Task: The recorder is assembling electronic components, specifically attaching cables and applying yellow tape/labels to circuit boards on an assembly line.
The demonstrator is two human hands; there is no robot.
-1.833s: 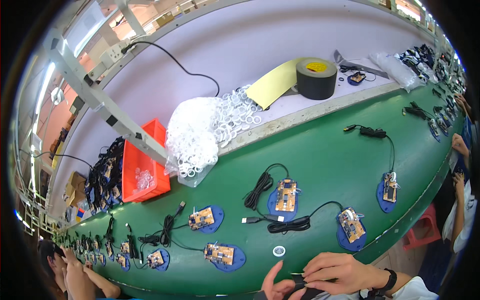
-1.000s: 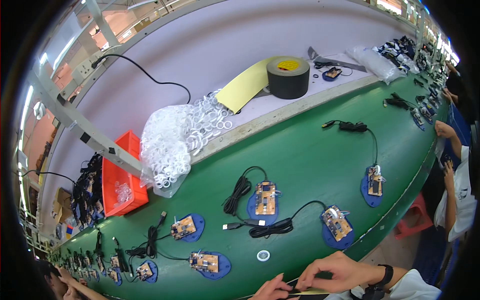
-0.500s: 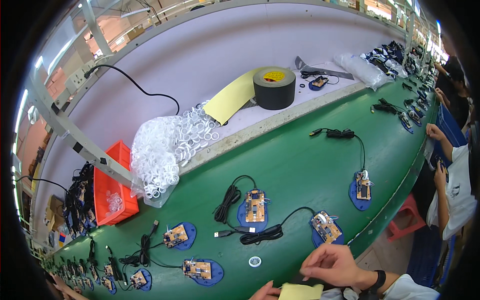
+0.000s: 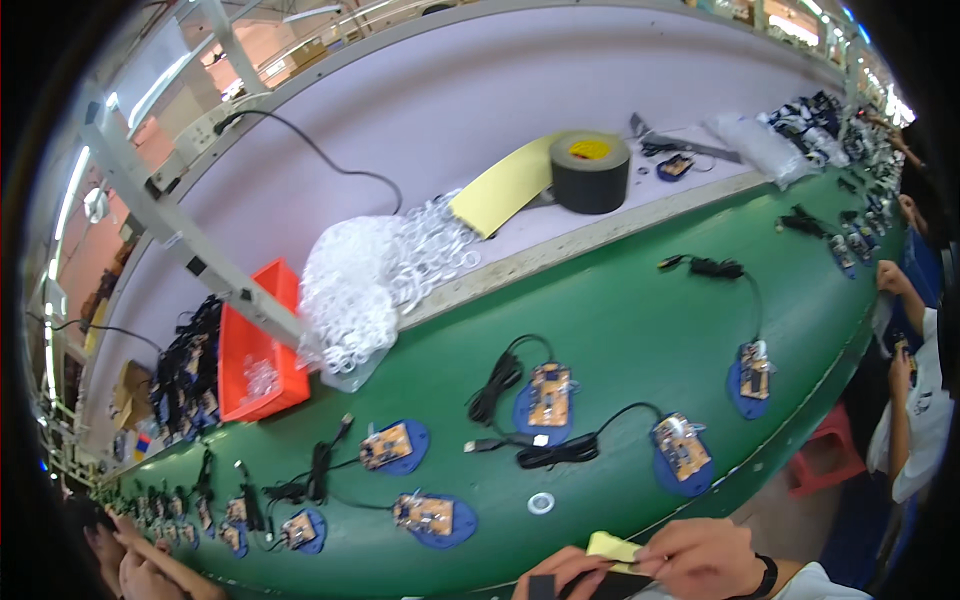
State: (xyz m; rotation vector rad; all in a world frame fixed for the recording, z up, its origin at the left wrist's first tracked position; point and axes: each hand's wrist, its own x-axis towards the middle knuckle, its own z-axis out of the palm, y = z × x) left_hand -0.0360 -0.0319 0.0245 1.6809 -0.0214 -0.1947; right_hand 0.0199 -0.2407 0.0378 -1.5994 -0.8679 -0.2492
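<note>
Yellow strip [image 4: 612, 546] between hands, 5 o'clock in view: 1 o'clock from left hand's [image 4: 558, 574] fingers, 10 from right hand's [image 4: 708, 560]. Both pinch it, neither nearer. Long axis unclear, partly covered.

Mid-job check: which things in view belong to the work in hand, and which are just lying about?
In the work:
yellow strip, held in left hand and right hand
tape roll, likely: matching yellow backing
boards and white ring, possibly: nearby, untouched

Seemingly just lying about:
red stool
red bin
plastic bag
</note>
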